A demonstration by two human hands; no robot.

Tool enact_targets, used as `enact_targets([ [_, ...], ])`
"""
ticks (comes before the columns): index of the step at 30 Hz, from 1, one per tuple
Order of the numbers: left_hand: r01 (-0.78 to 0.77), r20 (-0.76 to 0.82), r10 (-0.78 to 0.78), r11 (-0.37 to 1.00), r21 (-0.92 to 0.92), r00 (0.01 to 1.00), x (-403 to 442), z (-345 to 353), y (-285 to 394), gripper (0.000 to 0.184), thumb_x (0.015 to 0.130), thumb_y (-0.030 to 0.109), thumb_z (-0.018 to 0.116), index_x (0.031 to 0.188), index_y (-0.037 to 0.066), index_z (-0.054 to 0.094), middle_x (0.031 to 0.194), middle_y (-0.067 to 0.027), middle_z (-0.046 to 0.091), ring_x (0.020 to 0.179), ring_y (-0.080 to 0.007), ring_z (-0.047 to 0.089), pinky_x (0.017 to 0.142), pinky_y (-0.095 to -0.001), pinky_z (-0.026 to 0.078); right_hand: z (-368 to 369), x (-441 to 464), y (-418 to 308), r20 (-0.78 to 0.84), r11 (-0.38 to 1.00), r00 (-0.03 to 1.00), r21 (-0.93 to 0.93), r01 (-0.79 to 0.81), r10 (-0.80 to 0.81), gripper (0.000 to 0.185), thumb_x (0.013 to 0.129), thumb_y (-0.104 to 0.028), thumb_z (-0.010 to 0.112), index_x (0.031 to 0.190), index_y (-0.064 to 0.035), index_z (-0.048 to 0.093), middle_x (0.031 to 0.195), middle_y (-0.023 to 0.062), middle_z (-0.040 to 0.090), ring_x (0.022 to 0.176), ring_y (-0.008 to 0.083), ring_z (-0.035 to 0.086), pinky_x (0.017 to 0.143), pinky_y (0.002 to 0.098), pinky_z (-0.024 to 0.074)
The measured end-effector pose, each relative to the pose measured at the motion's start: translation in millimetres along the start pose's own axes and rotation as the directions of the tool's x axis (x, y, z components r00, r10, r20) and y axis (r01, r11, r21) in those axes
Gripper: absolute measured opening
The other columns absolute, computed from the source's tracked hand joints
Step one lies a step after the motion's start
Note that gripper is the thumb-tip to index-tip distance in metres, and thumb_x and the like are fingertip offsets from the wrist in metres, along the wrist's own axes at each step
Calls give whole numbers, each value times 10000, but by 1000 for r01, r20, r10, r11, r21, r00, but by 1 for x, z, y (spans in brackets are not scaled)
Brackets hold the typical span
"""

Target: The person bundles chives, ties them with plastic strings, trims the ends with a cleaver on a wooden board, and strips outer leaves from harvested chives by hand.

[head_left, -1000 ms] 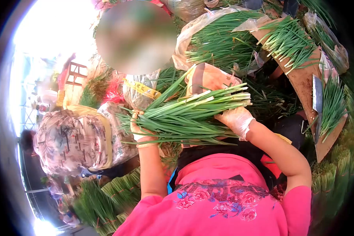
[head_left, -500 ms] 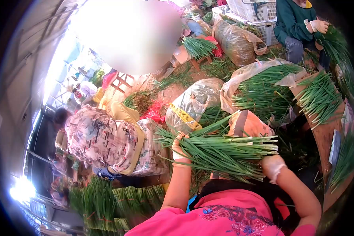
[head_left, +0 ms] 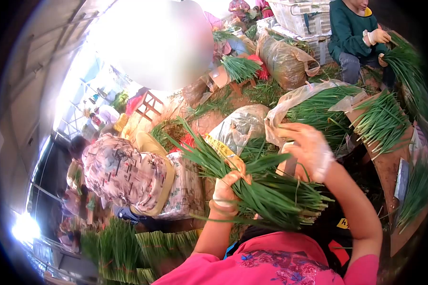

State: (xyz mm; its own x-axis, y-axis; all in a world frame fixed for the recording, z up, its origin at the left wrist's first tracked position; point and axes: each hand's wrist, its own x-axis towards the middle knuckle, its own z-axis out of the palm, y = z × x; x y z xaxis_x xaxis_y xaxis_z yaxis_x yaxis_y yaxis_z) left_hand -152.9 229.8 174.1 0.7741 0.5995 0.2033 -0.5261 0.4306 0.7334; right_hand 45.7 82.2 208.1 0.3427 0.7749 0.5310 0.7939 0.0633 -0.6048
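My left hand (head_left: 227,189), in a pale thin glove, is wrapped round a bunch of garlic chives (head_left: 276,199) in front of my chest. The long green leaves fan out to the upper left, and the pale cut ends point right. My right hand (head_left: 310,151), also gloved, is raised above the cut-end side of the bunch. Its fingers stretch to the left, somewhat blurred, with nothing visible in them. Behind the right hand stands a clear plastic bag (head_left: 280,111) full of more loose chives (head_left: 321,107).
Tied chive bundles (head_left: 169,251) stand at lower left. A person in a patterned top (head_left: 123,166) sits on my left; another in a green sweater (head_left: 352,28) handles chives at upper right. On my right, a board (head_left: 387,175) carries chives and a metal blade (head_left: 402,179). Stuffed bags (head_left: 287,57) lie ahead.
My right hand has left the cut ends and risen up and to the left, its fingers now extended. The bunch has tilted, its leaf tips higher, while my left hand keeps hold of it.
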Motion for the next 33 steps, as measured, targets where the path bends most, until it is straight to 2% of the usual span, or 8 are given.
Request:
enact_targets([
  [2,34,48,-33,999,-11,998,-6,1,4,253,728,58,609,943,37,477,774,-81,482,628,-209,512,622,-361,480,45,19,27,61,936,935,-5,351,-350,322,845,-275,573,1114,-101,610,1126,126,592,1049,316,538,829,381,483],
  [3,57,102,-56,998,-10,993,-6,-10,6,267,724,62,614,952,38,477,775,-81,481,645,-206,514,618,-357,477,59,19,16,284,924,957,348,-157,55,380,855,-365,561,1105,-83,611,1048,138,616,940,339,581,796,378,495],
  [6,60,-30,-63,994,-94,998,-9,-28,2,295,725,43,614,991,56,485,796,-77,500,699,-195,523,627,-354,476,73,11,15,643,943,749,125,-308,160,515,907,-517,429,1096,-70,602,1001,165,634,872,335,620,785,400,487],
  [15,81,-285,-58,994,69,957,4,-59,-5,197,782,-3,567,953,59,492,806,-95,546,743,-200,549,723,-361,478,64,-39,-8,678,990,732,-134,30,70,351,780,-185,593,1131,-185,607,1137,84,540,1008,292,586,737,385,528],
  [21,32,-224,-10,995,97,975,11,-78,-10,220,785,18,611,977,47,507,796,-120,591,725,-225,575,638,-349,503,-20,1,-34,388,616,881,-773,153,269,306,877,-383,469,819,-183,693,756,62,644,776,264,626,691,377,435],
  [26,74,-356,-40,994,83,934,11,-63,-5,213,765,27,608,961,35,522,780,-123,593,723,-210,573,657,-346,506,-18,31,9,535,474,336,-844,251,775,335,830,-459,560,901,-159,694,909,44,681,911,194,637,793,355,415],
  [30,27,-349,18,992,123,937,10,-63,-8,213,752,67,613,946,21,539,771,-107,586,713,-201,564,669,-337,498,-28,29,0,335,524,665,-846,-101,668,329,744,-422,657,931,-154,697,895,9,669,902,136,629,723,322,418],
  [33,75,-320,-45,994,80,946,14,-63,-7,191,763,129,607,905,9,567,760,-85,573,710,-197,561,684,-331,498,-22,19,14,532,559,437,-826,76,726,215,788,-285,579,890,-137,697,874,64,687,907,218,646,739,358,462],
])
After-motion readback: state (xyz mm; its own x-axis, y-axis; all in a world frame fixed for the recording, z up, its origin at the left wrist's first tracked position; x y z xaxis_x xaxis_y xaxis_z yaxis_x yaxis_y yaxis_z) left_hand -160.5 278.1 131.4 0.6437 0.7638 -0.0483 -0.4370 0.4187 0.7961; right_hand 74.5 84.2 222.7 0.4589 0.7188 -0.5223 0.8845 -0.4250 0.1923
